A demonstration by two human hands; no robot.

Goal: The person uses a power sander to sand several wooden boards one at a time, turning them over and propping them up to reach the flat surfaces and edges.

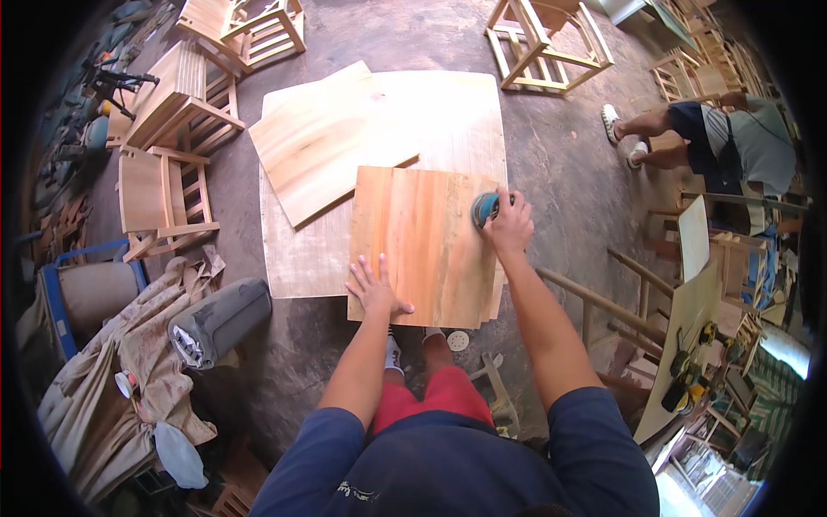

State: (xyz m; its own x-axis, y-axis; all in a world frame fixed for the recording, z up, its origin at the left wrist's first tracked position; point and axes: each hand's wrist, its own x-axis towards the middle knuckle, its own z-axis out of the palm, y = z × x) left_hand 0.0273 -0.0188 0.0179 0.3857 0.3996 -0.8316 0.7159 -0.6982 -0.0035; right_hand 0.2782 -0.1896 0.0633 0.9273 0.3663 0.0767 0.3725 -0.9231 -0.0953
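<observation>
My right hand (512,222) is wrapped round a teal and black sander (484,209), which rests on the right edge of a square wooden panel (418,246). On the panel's lower left corner, my left hand (377,289) lies flat with the fingers spread. More boards show under the panel's lower right edge. Beneath everything is a pale wooden tabletop (448,112), and another wooden panel (332,138) lies tilted on it at the upper left, partly overlapped by the one I touch.
Wooden chairs (168,194) stand to the left, with another chair frame (551,43) at the upper right. A grey bin (222,323) sits beside a draped cloth (112,362). Power tools (689,379) lie on a board at right. Another person (724,142) is bent over at the far right.
</observation>
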